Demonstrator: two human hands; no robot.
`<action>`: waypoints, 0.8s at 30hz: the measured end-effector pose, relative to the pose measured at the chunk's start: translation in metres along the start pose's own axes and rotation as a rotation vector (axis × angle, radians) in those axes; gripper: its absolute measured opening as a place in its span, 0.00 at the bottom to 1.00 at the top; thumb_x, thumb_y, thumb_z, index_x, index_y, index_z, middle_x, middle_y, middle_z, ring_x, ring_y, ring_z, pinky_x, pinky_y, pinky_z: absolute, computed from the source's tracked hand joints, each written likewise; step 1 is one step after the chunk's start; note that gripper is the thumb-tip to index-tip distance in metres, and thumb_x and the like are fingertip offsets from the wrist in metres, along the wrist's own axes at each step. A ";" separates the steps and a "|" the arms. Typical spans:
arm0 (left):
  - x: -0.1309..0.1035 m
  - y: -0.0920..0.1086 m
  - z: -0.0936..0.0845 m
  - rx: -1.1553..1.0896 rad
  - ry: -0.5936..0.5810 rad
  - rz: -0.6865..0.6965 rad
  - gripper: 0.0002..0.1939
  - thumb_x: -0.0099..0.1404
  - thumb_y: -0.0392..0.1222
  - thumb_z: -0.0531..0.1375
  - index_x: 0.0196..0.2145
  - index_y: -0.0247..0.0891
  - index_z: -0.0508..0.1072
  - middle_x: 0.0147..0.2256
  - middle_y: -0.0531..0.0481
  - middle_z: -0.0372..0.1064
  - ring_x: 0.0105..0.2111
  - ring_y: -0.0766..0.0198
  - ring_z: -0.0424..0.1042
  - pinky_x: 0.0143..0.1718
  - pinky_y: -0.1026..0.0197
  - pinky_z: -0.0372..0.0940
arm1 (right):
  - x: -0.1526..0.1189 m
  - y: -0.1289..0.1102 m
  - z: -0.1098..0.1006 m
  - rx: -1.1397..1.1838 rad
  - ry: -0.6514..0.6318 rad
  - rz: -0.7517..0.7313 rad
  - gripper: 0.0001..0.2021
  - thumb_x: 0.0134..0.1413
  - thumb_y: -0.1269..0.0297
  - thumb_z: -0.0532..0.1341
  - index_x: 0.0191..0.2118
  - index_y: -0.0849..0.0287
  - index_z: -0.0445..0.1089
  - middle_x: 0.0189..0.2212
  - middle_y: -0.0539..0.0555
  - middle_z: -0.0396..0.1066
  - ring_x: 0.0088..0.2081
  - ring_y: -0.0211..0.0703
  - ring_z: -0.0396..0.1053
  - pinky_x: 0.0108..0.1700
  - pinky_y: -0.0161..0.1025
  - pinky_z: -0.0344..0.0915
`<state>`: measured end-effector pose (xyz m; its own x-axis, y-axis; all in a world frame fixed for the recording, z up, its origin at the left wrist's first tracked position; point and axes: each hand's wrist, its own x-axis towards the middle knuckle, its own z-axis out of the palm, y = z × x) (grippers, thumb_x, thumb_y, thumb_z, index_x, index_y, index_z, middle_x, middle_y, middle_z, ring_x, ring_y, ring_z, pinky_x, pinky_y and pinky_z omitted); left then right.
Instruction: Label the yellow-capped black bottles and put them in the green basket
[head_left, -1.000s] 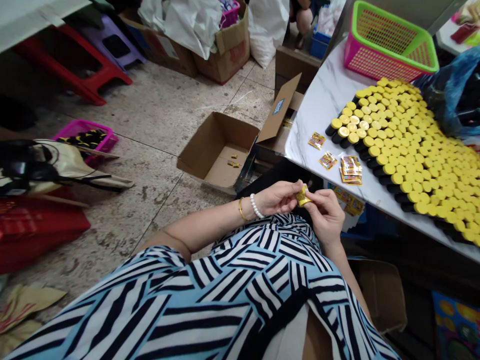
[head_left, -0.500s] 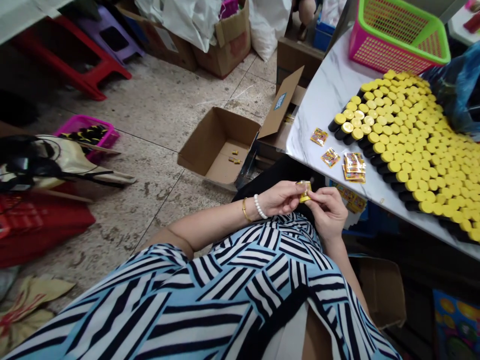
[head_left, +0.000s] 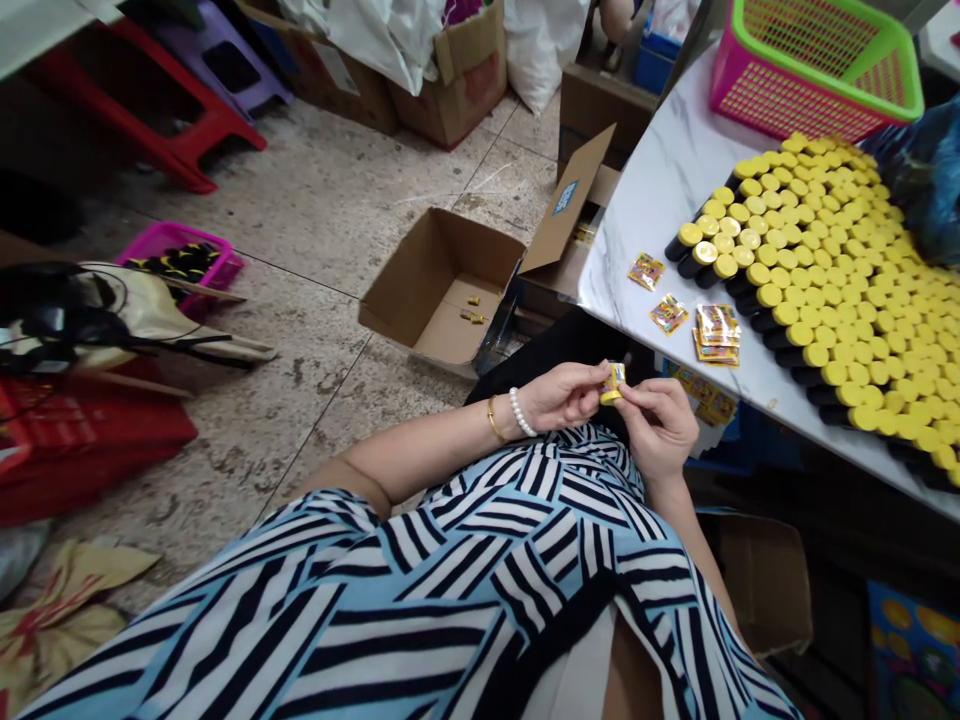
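Note:
Between my two hands, in front of my lap, is a small yellow-capped tube (head_left: 613, 381) with a yellow printed label around it. My left hand (head_left: 564, 397) pinches it from the left side by the fingertips. From the right, the thumb and fingers of my right hand (head_left: 661, 420) close on its lower end near the cap. Loose printed labels (head_left: 668, 313) and a small stack of labels (head_left: 718, 331) lie on the table edge beyond my right hand. Many black tubes with yellow caps (head_left: 806, 270) stand packed in rows on the table.
An open cardboard box (head_left: 420, 285) on the floor ahead holds a few small labelled tubes (head_left: 472, 316). The marbled white table (head_left: 645, 170) carries a pink and green basket (head_left: 795, 90). At left are a pink basket (head_left: 217, 262) and a red stool (head_left: 202, 150).
The tube has turned in my fingers, so its printed side and yellow cap now show more clearly. My hands stay in nearly the same place; the view has shifted slightly.

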<state>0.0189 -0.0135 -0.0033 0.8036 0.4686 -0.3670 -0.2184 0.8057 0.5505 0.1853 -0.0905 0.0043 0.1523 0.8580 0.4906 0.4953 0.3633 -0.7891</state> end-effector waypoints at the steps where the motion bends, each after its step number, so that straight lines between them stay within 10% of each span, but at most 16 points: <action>1: 0.000 0.000 -0.001 -0.006 0.015 0.002 0.22 0.67 0.57 0.65 0.32 0.33 0.69 0.14 0.60 0.60 0.08 0.75 0.50 0.08 0.71 0.47 | 0.000 0.000 0.000 0.006 0.000 0.006 0.08 0.56 0.69 0.71 0.41 0.48 0.81 0.34 0.50 0.71 0.35 0.41 0.71 0.37 0.42 0.72; 24: -0.001 -0.005 -0.008 -0.019 -0.052 0.008 0.22 0.65 0.57 0.66 0.38 0.32 0.72 0.14 0.59 0.62 0.08 0.73 0.52 0.09 0.71 0.48 | -0.007 0.008 0.009 0.055 0.058 0.014 0.07 0.55 0.70 0.71 0.38 0.49 0.79 0.34 0.49 0.69 0.34 0.40 0.70 0.35 0.40 0.72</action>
<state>0.0146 -0.0155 -0.0114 0.8295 0.4560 -0.3224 -0.2352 0.8089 0.5389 0.1799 -0.0907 -0.0087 0.2095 0.8413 0.4984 0.4448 0.3719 -0.8147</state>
